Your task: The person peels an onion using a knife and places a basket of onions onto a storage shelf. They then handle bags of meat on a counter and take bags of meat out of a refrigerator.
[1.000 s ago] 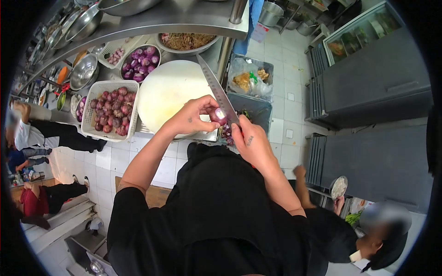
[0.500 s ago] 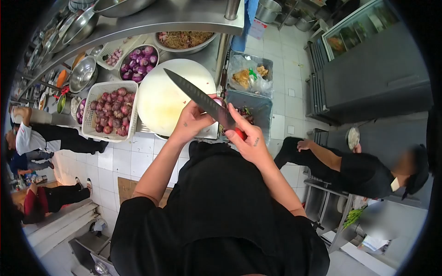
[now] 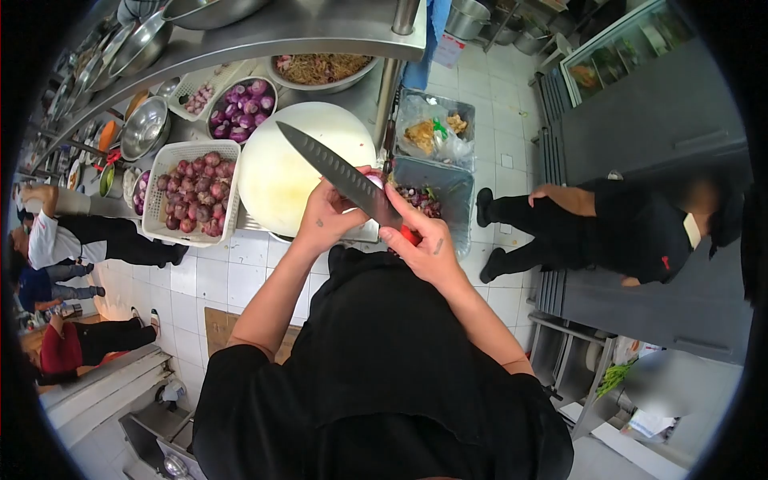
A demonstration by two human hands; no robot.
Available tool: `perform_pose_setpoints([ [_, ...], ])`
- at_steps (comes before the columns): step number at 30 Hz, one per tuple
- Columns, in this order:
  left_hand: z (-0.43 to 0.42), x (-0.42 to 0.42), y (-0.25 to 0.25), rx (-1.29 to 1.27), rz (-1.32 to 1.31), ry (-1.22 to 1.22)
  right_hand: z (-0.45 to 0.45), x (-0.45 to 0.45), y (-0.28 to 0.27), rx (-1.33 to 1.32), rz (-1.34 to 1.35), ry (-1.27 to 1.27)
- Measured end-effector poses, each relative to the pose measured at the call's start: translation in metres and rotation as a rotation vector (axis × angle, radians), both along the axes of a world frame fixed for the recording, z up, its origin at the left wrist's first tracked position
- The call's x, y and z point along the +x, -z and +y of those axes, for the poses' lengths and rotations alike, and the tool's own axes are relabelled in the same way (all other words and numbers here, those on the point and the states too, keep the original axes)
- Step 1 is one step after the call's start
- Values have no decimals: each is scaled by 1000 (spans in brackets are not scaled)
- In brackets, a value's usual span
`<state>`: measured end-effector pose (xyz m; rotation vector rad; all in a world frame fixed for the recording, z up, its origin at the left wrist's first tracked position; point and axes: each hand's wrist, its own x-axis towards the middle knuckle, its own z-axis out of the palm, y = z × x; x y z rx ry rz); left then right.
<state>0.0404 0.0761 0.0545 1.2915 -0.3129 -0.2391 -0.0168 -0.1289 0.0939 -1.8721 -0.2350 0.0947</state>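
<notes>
My right hand (image 3: 422, 238) is closed around the red handle of a kitchen knife (image 3: 332, 170). Its broad, dimpled dark blade points up and left over the round white cutting board (image 3: 272, 164). Behind the blade, my left hand (image 3: 326, 218) grips a red onion (image 3: 377, 182), mostly hidden by blade and fingers. Both hands meet near the board's front right edge, beside a grey bin (image 3: 456, 212) with onion peels inside. Unpeeled red onions (image 3: 192, 196) fill a white basket (image 3: 233, 210) left of the board. Peeled purple onions (image 3: 242, 108) lie in a bowl behind it.
A steel shelf (image 3: 320, 44) overhangs the back of the counter. A second bin (image 3: 466, 148) lined with plastic holds scraps. On the right, a person in black (image 3: 632, 228) stands by the grey refrigerator doors (image 3: 656, 136). Other people stand at the left.
The knife and both hands have shifted slightly to the left. The person on the right has moved toward the back, and the bowl in that person's hand is now mostly out of sight.
</notes>
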Motion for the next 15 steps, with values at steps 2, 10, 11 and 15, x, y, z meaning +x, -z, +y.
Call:
perform_pose_setpoints([
  [2,-3,-2,-3,-7,10,-37,0,2,4,-23,-31,18],
  [10,-13,2,4,-188,111,-92,-24,22,29,390,253,146],
  [11,-13,3,5,-191,117,-96,-24,20,25,390,253,144],
  [15,-14,6,8,-153,95,-78,-15,11,16,161,92,-40],
])
